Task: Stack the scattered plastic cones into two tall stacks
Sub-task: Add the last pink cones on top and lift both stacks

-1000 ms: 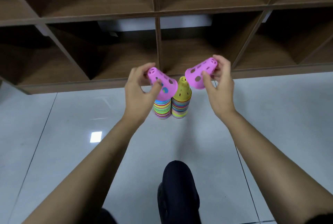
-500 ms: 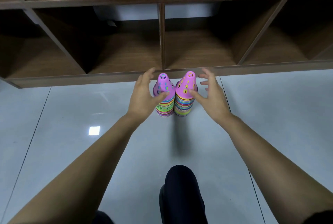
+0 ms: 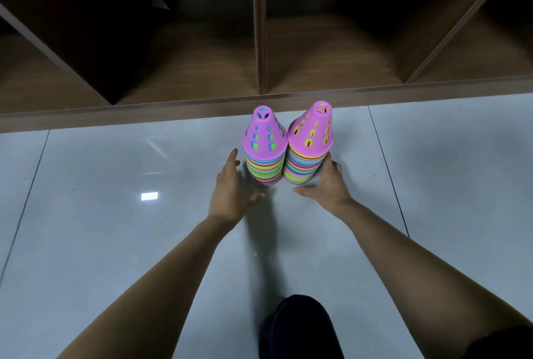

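Two tall stacks of many-coloured plastic cones stand side by side on the grey tiled floor, each topped by a pink perforated cone. The left stack (image 3: 264, 153) is upright; the right stack (image 3: 309, 149) leans slightly right at its top. My left hand (image 3: 232, 194) is beside the left stack's base, fingers straight, holding nothing. My right hand (image 3: 327, 185) sits at the right stack's base with straight fingers against its lower right side. No loose cones are in view.
A brown wooden cubby shelf (image 3: 202, 104) runs along the floor just behind the stacks. A dark-clad knee or foot (image 3: 301, 327) shows at the bottom centre. Grey floor tiles (image 3: 115, 214) spread left and right.
A second ago each hand held a pink cone above a stack. Both cones went onto the stacks, and my hands let go and dropped to the bases.
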